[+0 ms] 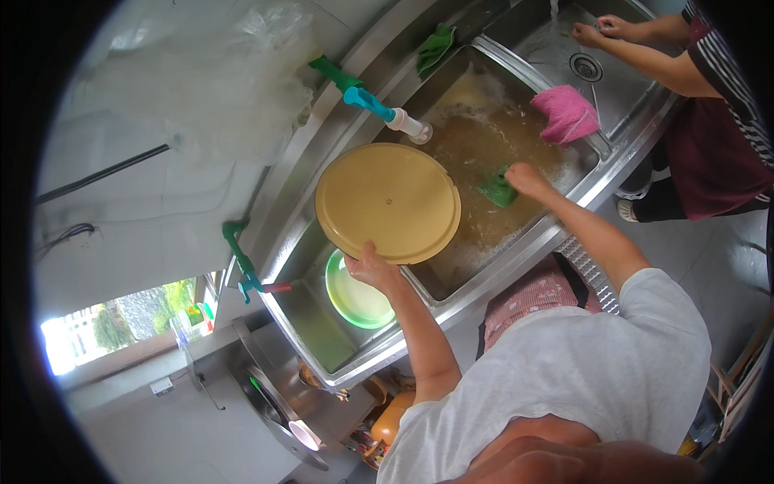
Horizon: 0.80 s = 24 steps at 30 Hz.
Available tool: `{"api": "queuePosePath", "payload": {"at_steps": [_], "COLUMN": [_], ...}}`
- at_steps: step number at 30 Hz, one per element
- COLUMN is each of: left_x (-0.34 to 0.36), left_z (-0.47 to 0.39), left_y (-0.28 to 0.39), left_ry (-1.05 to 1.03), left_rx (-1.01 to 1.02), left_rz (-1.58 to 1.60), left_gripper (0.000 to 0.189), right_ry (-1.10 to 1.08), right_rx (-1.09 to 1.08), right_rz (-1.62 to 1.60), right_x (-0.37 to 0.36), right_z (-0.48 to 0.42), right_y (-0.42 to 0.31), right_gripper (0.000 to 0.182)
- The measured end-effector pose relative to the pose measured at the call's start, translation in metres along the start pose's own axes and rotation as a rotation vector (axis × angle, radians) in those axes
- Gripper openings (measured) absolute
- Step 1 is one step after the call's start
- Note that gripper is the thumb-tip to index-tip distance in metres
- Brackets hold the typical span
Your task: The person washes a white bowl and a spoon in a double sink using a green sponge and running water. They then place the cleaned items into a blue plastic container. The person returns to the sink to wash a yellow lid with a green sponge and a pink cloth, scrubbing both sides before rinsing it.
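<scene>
My left hand (373, 269) grips the near rim of a large round yellow lid (389, 193), tilted over the divider between the left and middle sink basins. In my right hand (529, 180) is a green scrubbing cloth (499, 187), held over the middle basin (456, 242). Brownish water with foam fills that basin. Beneath the lid, a green-rimmed round basin (344, 305) stands in the left sink basin (323, 339), partly hidden. A blue-handled tap with a white nozzle (411, 125) points at the middle basin, just past the lid's far edge.
A pink cloth (565, 115) hangs over the right divider. Another green cloth (436, 48) lies on the sink's back ledge. At the right basin, a co-worker's hands (595, 31) are near running water. A green tap with a red nozzle (275, 287) reaches over the left basin.
</scene>
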<state>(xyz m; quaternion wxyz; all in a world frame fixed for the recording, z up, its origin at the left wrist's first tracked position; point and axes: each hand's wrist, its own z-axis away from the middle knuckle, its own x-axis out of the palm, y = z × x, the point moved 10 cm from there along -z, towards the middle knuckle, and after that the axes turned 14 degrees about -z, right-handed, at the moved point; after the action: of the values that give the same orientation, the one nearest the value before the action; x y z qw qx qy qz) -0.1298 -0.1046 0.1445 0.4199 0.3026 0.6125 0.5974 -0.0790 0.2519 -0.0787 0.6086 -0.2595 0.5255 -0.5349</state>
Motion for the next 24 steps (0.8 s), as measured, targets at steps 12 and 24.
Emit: {"api": "queuePosePath", "payload": {"at_steps": [12, 24], "left_x": [0.057, 0.159], "left_z": [0.006, 0.144], "left_y": [-0.253, -0.057], "left_ry": [-0.508, -1.035], "left_rx": [-0.697, 0.485], "left_rz": [0.186, -0.359], "left_gripper": [0.049, 0.048], "right_ry": [0.036, 0.194], "right_rx": [0.252, -0.113], "right_rz": [-1.326, -0.759], "right_x": [-0.02, -0.025], "right_z": [0.03, 0.02], "right_y": [-0.045, -0.122], "right_gripper": [0.044, 0.014]}}
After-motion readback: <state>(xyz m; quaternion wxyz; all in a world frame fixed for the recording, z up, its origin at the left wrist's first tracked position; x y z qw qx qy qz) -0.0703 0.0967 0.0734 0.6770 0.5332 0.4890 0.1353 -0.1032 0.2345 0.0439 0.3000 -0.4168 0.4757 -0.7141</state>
